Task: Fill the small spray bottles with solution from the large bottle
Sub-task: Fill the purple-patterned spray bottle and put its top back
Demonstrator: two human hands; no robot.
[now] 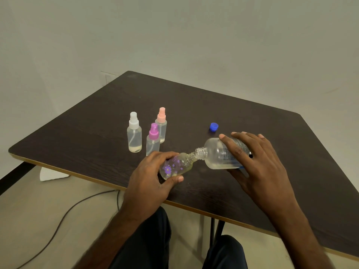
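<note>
Right hand [258, 162] wraps the big bottle [215, 157], tipped on its side, mouth touching the neck of the flowered small bottle [175, 167] gripped tilted in the left hand [153, 181]. Three capped spray bottles [147, 131] stand on the table [272, 117] behind; blue cap [213, 126] nearby.

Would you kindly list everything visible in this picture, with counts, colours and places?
table: one, dark brown, centre.
large bottle: one, clear, labelled, tilted above the table, right.
flowered bottle: one, clear with purple flowers, uncapped, tilted, neck at the large bottle's mouth.
white-topped spray bottle: one, clear, upright, table's left.
magenta-topped spray bottle: one, clear, upright, right of it.
peach-topped spray bottle: one, clear, upright, behind the magenta-topped one.
blue cap: one, on the table beyond the large bottle.
cable: one, dark, floor, left.
left hand: grips the flowered bottle.
right hand: grips the large bottle.
</note>
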